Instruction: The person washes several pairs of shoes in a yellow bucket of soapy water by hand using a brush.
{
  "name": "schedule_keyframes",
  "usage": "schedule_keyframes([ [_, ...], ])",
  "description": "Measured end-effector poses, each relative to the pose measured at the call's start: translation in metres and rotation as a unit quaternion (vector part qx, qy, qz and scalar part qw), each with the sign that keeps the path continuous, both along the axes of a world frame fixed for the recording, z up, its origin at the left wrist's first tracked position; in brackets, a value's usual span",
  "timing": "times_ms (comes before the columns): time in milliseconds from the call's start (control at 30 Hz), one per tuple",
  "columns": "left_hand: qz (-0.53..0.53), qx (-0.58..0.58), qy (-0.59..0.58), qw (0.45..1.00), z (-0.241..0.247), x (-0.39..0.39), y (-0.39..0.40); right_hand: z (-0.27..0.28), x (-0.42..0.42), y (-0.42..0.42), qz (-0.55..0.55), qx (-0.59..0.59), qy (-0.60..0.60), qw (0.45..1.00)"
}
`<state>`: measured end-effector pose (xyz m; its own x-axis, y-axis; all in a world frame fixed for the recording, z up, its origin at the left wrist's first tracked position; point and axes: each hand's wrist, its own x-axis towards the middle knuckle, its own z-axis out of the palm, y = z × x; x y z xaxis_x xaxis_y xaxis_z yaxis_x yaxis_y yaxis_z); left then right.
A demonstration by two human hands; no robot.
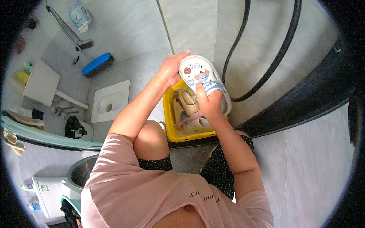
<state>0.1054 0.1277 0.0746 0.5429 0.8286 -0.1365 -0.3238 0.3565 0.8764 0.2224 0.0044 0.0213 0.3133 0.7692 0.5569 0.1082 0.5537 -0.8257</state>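
Note:
A white clog with cartoon decorations (196,67) is held between my hands above a yellow plastic basin (168,125). My left hand (171,68) grips the clog near its toe end, wet and with some foam on the fingers. My right hand (209,102) holds it nearer the foot opening, the thumb lying on its decorated upper and the other fingers hidden. In the basin lie a beige clog (188,103), other pale footwear partly hidden, and murky water with dark specks. A pink brush-like tool (189,119) slants across them, partly under my right hand.
Black hoses (271,77) hang at the right beside the wall. Over on the left are a squat toilet (111,99), a blue broom head (98,64) and a lidded bin (82,128). A metal basin (82,171) stands at the lower left. The basin sits between my knees.

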Motion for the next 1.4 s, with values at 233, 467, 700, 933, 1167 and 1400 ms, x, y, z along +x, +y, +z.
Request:
schedule_keyframes([
  [233,-0.031,0.14,-0.054,0.988,-0.004,0.011,-0.015,-0.006,-0.003,0.007,-0.008,-0.127,0.196,0.972],
  [467,-0.058,0.078,-0.05,0.994,0.012,0.006,-0.015,-0.013,0.008,0.017,0.11,-0.2,0.468,0.854],
  [700,0.044,0.329,0.078,0.94,-0.006,0.03,-0.036,0.008,0.013,0.011,0.135,-0.211,0.548,0.798],
  [933,0.012,0.152,0.046,0.987,0.0,0.015,-0.001,0.009,0.007,0.005,0.102,-0.172,0.409,0.89],
  [1167,0.063,0.176,0.073,0.98,-0.012,0.015,-0.008,-0.021,-0.001,0.019,0.0,-0.096,0.101,0.99],
  [1400,0.121,0.162,0.12,0.972,-0.005,0.003,0.001,-0.026,-0.013,0.012,-0.037,-0.014,-0.17,0.985],
])
